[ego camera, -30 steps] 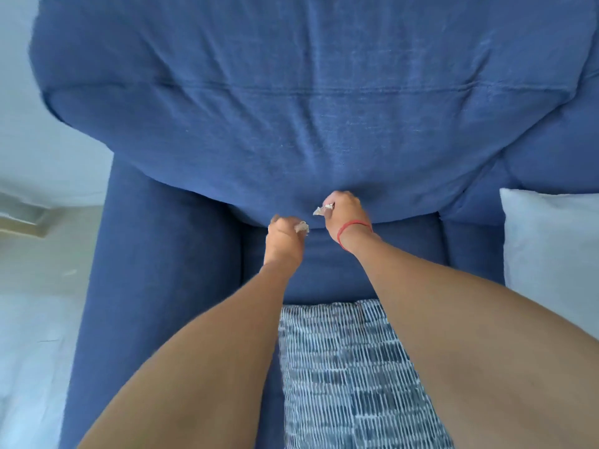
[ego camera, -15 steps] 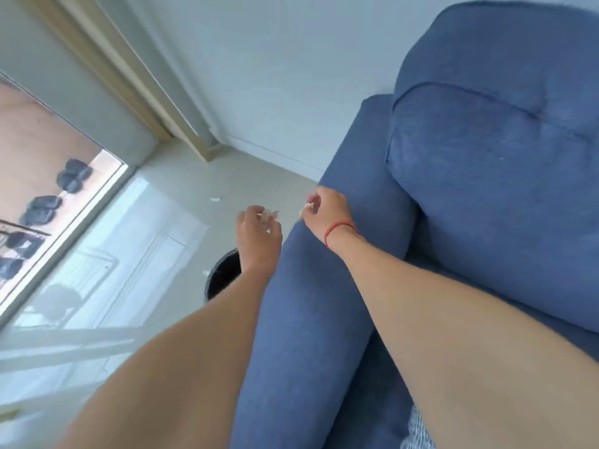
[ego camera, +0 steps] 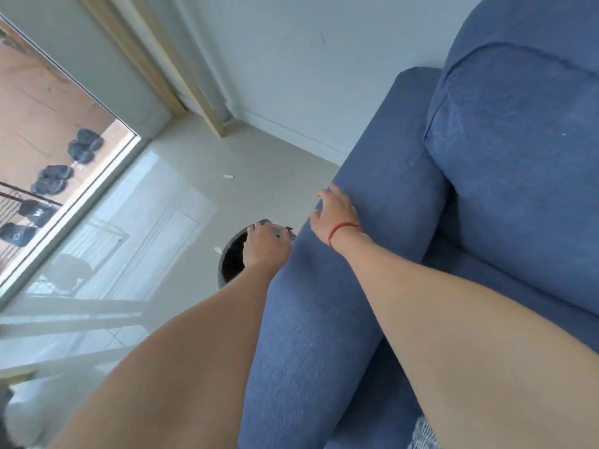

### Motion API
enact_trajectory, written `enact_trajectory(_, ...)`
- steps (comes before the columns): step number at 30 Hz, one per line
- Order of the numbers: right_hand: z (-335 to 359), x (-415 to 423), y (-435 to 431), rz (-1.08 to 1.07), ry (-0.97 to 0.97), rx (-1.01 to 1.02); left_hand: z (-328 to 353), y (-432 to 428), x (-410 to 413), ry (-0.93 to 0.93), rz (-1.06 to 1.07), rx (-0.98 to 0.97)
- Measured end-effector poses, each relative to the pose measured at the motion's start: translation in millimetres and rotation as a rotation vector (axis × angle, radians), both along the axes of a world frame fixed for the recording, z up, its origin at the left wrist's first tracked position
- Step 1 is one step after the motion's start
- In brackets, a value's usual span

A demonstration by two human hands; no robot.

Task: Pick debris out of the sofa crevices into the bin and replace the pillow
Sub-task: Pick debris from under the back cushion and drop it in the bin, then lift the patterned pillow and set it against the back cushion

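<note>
My left hand (ego camera: pixel 264 246) hovers palm down over the dark round bin (ego camera: pixel 228 265), which stands on the floor against the blue sofa's armrest (ego camera: pixel 324 319). Its fingers are spread and no debris shows in it. My right hand (ego camera: pixel 337 210), with a red string at the wrist, lies open on the outer edge of the armrest, fingers apart and nothing visible in it. A corner of the blue-and-white patterned pillow (ego camera: pixel 424 435) peeks in at the bottom right. The sofa's back cushion (ego camera: pixel 518 157) fills the right side.
Two small white scraps lie on the pale floor, one far (ego camera: pixel 229 176) and one beside the bin (ego camera: pixel 217 250). A glass door (ego camera: pixel 81 189) runs along the left, with dark shoes outside. The white wall and a wooden frame stand behind.
I turned from the sofa's crevice to the armrest side. Both hands, which pinched bits of debris before, moved toward the bin and their fingers have spread; the debris is out of sight.
</note>
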State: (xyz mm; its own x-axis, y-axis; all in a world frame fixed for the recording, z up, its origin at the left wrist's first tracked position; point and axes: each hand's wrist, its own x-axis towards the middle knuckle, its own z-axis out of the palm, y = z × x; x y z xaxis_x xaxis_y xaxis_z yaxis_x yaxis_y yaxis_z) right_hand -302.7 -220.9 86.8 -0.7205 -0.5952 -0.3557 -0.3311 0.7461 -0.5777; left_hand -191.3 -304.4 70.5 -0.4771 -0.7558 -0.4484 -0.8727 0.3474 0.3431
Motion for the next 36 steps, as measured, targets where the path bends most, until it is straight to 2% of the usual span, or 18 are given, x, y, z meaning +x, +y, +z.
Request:
enact_trajectory(5, 15, -41, 70, -0.198, 0.003, 0.0, 14, 59, -63, 0.101, -0.162, -0.004)
enact_trajectory(12, 23, -77, 214, -0.473, 0.022, 0.027, 26, 178, -129, 0.214, -0.438, 0.01)
enact_trajectory(16, 14, -80, 297, -0.621, -0.031, 0.069, 15, 246, -138, 0.151, -0.533, 0.071)
enact_trajectory(22, -17, -55, 400, -0.787, -0.124, 0.156, -29, 338, -124, -0.098, -0.629, 0.209)
enact_trajectory(26, -47, -29, 454, -0.865, -0.182, 0.245, -54, 380, -102, -0.225, -0.569, 0.295)
enact_trajectory(29, -69, -6, 483, -0.892, -0.248, 0.39, -69, 400, -84, -0.327, -0.51, 0.29)
enact_trajectory(32, -85, 16, 499, -0.938, -0.419, 0.567, -74, 414, -70, -0.485, -0.333, 0.301)
enact_trajectory(36, -95, 30, 507, -1.132, -0.62, 0.55, -79, 424, -70, -0.601, -0.084, 0.447)
